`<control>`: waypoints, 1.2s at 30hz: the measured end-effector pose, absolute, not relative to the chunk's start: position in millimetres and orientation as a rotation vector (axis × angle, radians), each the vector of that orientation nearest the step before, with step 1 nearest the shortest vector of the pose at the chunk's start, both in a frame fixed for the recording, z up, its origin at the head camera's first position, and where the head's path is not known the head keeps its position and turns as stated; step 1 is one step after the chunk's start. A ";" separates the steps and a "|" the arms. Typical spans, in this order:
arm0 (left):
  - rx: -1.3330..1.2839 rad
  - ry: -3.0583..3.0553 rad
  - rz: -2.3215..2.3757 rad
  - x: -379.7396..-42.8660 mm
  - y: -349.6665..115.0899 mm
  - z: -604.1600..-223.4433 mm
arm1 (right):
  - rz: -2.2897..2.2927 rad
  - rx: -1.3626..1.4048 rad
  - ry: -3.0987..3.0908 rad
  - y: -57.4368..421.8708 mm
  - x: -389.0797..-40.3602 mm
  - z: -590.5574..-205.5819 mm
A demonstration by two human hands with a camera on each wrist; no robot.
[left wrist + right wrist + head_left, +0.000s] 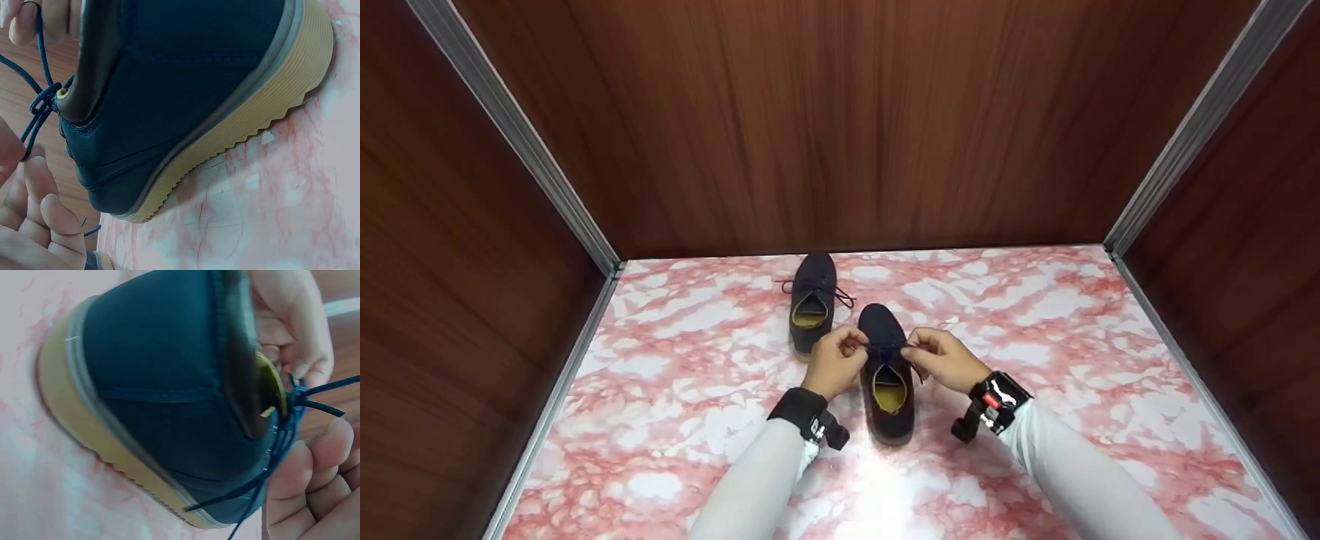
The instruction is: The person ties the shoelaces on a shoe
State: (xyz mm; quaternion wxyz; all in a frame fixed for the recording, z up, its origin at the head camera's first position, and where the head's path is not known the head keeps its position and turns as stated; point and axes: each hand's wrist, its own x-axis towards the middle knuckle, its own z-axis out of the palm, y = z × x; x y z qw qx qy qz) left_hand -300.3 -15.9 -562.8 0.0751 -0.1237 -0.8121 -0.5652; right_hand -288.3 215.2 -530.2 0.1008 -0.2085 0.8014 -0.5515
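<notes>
A dark navy shoe (894,427) with a yellow insole and a ridged tan sole (225,132) stands on the floor, toe pointing away. Its blue laces are crossed in a knot (46,101) at the top of the tongue. On the left side of the knot, my left hand (838,363) pinches a lace strand between thumb and fingers. Opposite it, my right hand (949,360) pinches another strand, pulled out sideways. Loose lace ends (225,498) hang down the shoe's side in the right wrist view.
A matching shoe (814,274) stands just beyond and left, its laces tied in a bow. Under both lies a red-and-white marbled floor (697,420). Brown wood-grain panels (840,127) with grey metal corner strips enclose the back and both sides.
</notes>
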 end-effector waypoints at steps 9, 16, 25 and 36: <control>-0.382 -2.484 -1.618 -295.1 -22.2 -563.7 | -1.723 -0.457 2.447 224.1 -292.6 -528.3; -0.455 -2.514 -1.555 -289.5 -30.4 -563.2 | -1.774 -0.325 2.428 231.8 -292.0 -533.9; -0.537 -2.524 -1.390 -287.7 -30.2 -565.9 | -1.570 -0.339 2.543 237.3 -288.2 -544.9; -0.478 -2.586 -1.431 -286.5 -28.2 -564.0 | -1.426 -0.417 2.600 238.4 -286.0 -543.0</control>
